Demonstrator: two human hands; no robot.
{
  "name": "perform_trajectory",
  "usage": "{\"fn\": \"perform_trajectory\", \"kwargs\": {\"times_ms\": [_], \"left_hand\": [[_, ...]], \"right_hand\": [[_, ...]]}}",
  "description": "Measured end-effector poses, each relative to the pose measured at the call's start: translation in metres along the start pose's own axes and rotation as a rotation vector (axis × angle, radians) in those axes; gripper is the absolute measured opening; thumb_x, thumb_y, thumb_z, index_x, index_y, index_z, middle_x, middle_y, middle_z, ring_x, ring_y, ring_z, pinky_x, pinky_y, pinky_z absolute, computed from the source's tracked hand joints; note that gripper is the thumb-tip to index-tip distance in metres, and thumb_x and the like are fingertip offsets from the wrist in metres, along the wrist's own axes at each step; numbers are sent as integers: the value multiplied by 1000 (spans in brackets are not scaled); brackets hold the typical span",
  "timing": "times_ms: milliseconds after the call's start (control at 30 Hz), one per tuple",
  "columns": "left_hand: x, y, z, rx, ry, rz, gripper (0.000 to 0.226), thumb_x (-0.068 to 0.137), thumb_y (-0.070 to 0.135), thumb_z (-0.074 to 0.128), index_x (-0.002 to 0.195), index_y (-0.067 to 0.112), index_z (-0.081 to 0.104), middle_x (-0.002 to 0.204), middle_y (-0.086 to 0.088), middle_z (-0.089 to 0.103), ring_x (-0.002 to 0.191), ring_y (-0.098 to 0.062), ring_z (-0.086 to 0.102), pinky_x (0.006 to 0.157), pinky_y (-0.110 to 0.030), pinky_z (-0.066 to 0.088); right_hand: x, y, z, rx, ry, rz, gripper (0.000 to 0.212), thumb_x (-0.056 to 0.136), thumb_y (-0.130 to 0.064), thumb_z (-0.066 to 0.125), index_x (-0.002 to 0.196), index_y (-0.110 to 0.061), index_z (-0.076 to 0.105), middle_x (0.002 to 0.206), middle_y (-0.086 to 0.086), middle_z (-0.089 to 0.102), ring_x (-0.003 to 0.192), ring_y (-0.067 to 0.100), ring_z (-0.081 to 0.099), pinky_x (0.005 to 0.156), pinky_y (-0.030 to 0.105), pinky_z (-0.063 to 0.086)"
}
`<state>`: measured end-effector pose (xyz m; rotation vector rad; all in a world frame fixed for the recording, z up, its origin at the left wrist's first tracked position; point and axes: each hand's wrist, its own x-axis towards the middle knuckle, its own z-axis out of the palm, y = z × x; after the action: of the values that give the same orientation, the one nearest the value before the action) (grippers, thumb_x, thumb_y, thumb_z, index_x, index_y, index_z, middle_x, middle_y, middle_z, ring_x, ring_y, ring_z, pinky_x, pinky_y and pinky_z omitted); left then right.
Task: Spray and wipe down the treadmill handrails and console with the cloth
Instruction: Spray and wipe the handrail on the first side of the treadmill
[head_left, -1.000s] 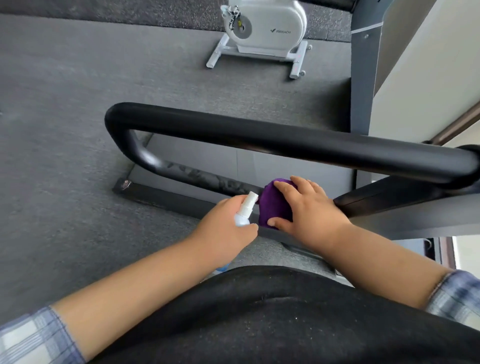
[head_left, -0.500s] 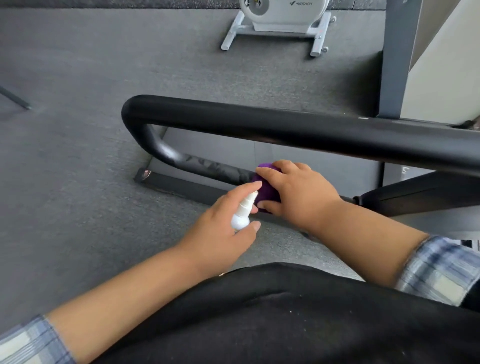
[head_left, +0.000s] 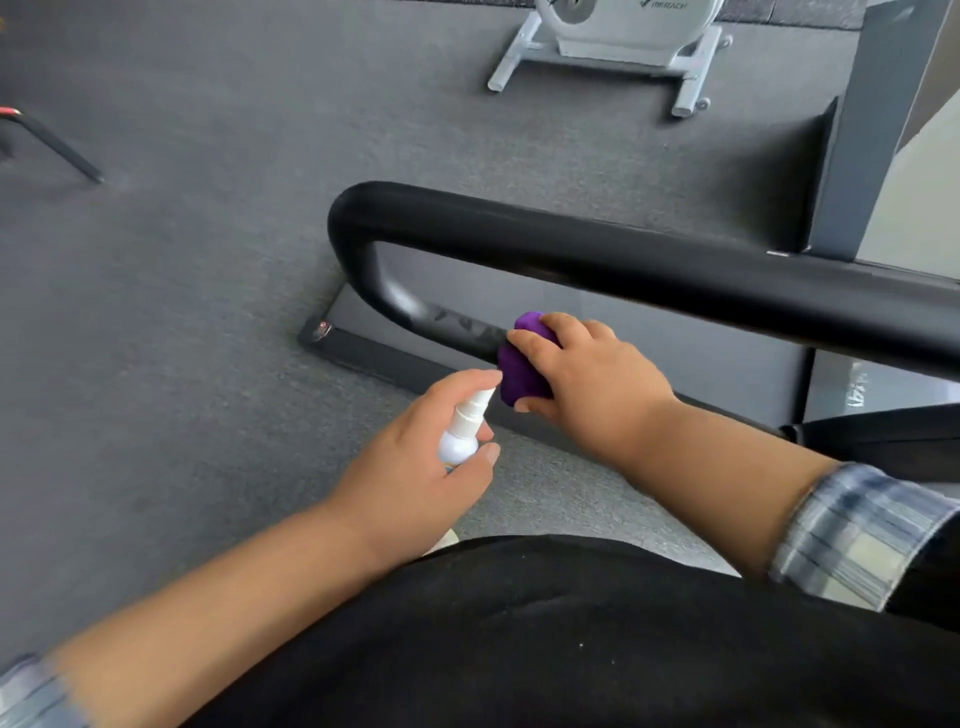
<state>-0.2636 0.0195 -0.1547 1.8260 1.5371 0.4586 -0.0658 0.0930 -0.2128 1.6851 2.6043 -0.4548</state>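
Here's the spray bottle (head_left: 464, 427), small and white, held in the left hand (head_left: 415, 467), and its long axis runs from lower left to upper right, nozzle end up and aimed straight at the purple cloth (head_left: 522, 371). The forefinger lies stretched along the top of the nozzle, the thumb curls round the near side of the bottle's body, and the other fingers wrap behind it. The left forearm comes in from the lower left corner, bare up to a plaid sleeve at the frame's edge.

Over to the right hand (head_left: 587, 379): it grips the bunched cloth, fingers spread over the top and thumb tucked beneath, knuckles towards the camera. The cloth sits against the lower run of the black handrail (head_left: 623, 260), just past the bend where the tube curves down and back (the lower tube's surface shows streaky marks to the left of the cloth). The upper run of the rail crosses the frame from centre left to the right edge, sloping slightly down. Nozzle tip and cloth are just beside one another; whether they touch, I cannot tell.

Beyond the rail, on the grey floor (head_left: 182, 312), stands a white exercise machine (head_left: 618, 36).
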Motion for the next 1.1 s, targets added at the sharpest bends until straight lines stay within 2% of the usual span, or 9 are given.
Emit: {"fn": "perform_trajectory", "kwargs": {"times_ms": [200, 300, 367, 467, 600, 767, 867, 1033, 1100], "left_hand": [[2, -11, -3, 9, 1, 6, 65, 87, 25, 67, 115, 72, 34, 97, 21, 61, 95, -1, 58, 78, -10, 43], [2, -15, -3, -11, -6, 25, 58, 87, 24, 67, 121, 62, 39, 96, 17, 63, 92, -3, 59, 79, -11, 43], [1, -20, -5, -22, 2, 37, 59, 86, 27, 66, 121, 65, 37, 96, 17, 63, 92, -4, 59, 79, -14, 44], [-1, -31, -10, 12, -10, 30, 63, 86, 27, 67, 119, 68, 33, 99, 22, 61, 96, -1, 57, 82, -10, 41], [-7, -50, -22, 33, -7, 13, 70, 85, 28, 66, 115, 77, 27, 102, 27, 59, 96, 0, 56, 78, -5, 38], [-6, -63, -34, 23, -15, 28, 63, 81, 38, 59, 115, 79, 25, 102, 26, 59, 96, -3, 57, 82, -17, 46], [-1, -67, -43, 39, -34, 59, 62, 82, 37, 59, 115, 78, 26, 100, 26, 59, 95, -2, 57, 84, -21, 47], [9, -81, -65, 62, -64, 129, 66, 86, 31, 65, 116, 76, 28, 99, 23, 60, 98, 2, 55, 84, -17, 45], [13, -87, -72, 64, -73, 152, 68, 86, 32, 64, 114, 80, 24, 100, 24, 60, 98, 1, 55, 84, -20, 46]], "right_hand": [[53, -44, -10, 17, 3, -57, 72, 96, -27, 53, 156, -26, 13, 154, 7, 27, 128, 34, 40, 93, 45, 51], [43, -35, -12, 78, -31, -64, 71, 94, -41, 43, 158, -25, 17, 158, 5, 24, 135, 33, 35, 103, 48, 45], [27, -21, -7, 70, -22, -39, 76, 93, -52, 53, 157, -27, 21, 159, 4, 26, 138, 32, 34, 107, 48, 43], [0, 0, 7, 52, 39, -17, 81, 85, -53, 69, 153, -24, 35, 153, 8, 39, 132, 36, 43, 101, 53, 49], [5, -3, 12, 45, 107, 17, 78, 82, -51, 72, 148, -22, 44, 148, 10, 46, 128, 38, 47, 96, 56, 51], [55, -43, 10, 89, 131, -33, 77, 87, -56, 66, 152, -25, 38, 155, 5, 38, 135, 33, 40, 106, 52, 44], [74, -61, 5, 219, 153, -6, 73, 89, -55, 64, 152, -28, 38, 155, -1, 38, 137, 26, 39, 113, 39, 34], [64, -71, -2, 733, 509, 187, 52, 90, -39, 70, 134, -17, 53, 116, -14, 48, 108, 0, 41, 95, 26, 39], [74, -81, -3, 808, 597, 186, 47, 91, -38, 67, 129, -13, 55, 112, -9, 49, 106, 4, 44, 94, 25, 37]]}}
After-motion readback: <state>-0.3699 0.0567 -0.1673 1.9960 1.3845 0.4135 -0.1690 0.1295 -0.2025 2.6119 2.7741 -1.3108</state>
